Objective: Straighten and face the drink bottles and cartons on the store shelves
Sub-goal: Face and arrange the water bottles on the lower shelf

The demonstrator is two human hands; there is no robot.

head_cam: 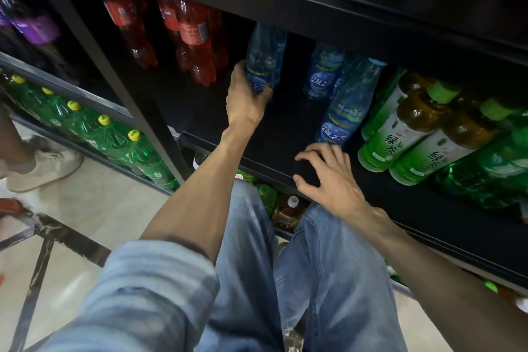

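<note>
Dark store shelf [285,128] above a pale tiled floor [94,208]. Left hand [245,100] fingers curl around a blue bottle [264,60]; right hand [328,177] fingers spread on the shelf edge. Upper shelves lie in shadow.

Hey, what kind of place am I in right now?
Most likely a shop's drinks aisle: dark shelves hold rows of green tea bottles, blue water bottles and red soda bottles.

It was a shop: a dark shelf unit [160,111] held rows of green tea bottles [405,134], blue-labelled water bottles [340,120] left of them, red soda bottles [194,34] farther left.
</note>
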